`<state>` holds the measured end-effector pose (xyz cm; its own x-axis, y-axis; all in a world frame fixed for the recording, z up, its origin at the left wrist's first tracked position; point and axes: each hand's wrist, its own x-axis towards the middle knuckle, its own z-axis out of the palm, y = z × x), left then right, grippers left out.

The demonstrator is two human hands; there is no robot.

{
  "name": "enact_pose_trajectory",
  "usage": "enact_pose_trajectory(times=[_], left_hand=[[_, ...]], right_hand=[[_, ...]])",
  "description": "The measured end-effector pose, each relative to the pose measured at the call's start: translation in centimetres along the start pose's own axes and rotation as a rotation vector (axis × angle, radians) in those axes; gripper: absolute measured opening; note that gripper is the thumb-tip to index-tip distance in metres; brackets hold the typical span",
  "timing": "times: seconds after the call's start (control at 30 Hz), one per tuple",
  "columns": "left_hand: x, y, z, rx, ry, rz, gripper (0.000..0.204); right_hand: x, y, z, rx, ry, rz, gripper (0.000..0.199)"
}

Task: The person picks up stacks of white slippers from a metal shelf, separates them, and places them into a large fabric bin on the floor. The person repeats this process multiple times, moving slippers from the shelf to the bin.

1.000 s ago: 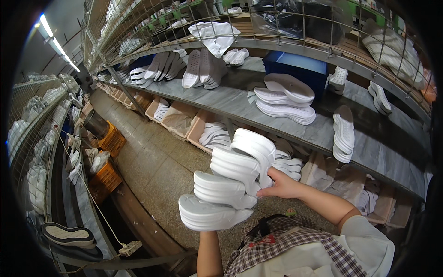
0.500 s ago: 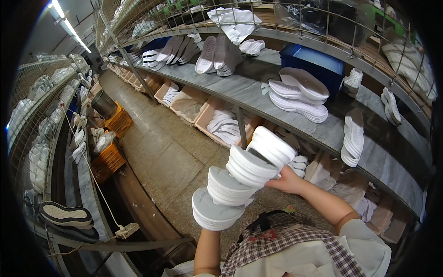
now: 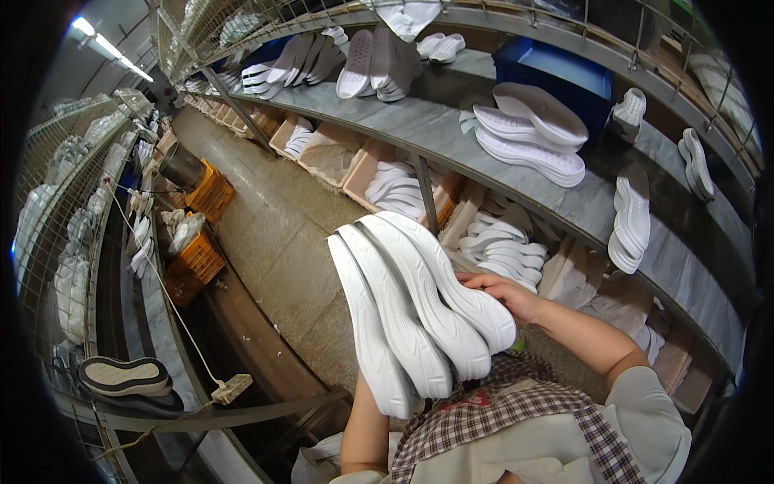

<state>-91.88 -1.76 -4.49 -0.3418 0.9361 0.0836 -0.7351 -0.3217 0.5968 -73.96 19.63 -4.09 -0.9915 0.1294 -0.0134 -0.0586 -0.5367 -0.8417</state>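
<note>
Several white shoe soles (image 3: 407, 310) are held side by side in a slanting row in front of my body, their ribbed sidewalls turned up toward me. My right hand (image 3: 509, 295) is closed on the right end of the row, its fingers along the edge of the outermost sole. On the other side, my left forearm (image 3: 365, 431) runs up behind the lower left end of the row. The soles hide my left hand and its fingers.
To the right, a long grey shelf (image 3: 451, 133) carries more white soles (image 3: 532, 141) and a blue bin (image 3: 556, 73). Beneath it stand pink crates (image 3: 367, 173) of soles. Orange crates (image 3: 193, 266) line the left of the aisle, near a dark sole (image 3: 125, 377) and power strip (image 3: 232, 389).
The row of soles has turned over: the stacked rounded ends facing me have given way to long sidewalls. My right hand has shifted slightly right and down along the soles.
</note>
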Motion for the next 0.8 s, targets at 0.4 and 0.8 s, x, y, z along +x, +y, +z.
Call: enact_pose_trajectory(times=[0.4, 0.8], left_hand=[[-2.8, -2.1, -2.8, -0.408, -0.044, -0.016, 0.062], [-5.2, -1.5, -3.3, -0.564, -0.054, 0.061, 0.063]], right_hand=[[0.8, 0.1, 5.7, 0.149, 0.014, 0.015, 0.072], [2.1, 2.9, 5.3, 0.416, 0.066, 0.257, 0.08]])
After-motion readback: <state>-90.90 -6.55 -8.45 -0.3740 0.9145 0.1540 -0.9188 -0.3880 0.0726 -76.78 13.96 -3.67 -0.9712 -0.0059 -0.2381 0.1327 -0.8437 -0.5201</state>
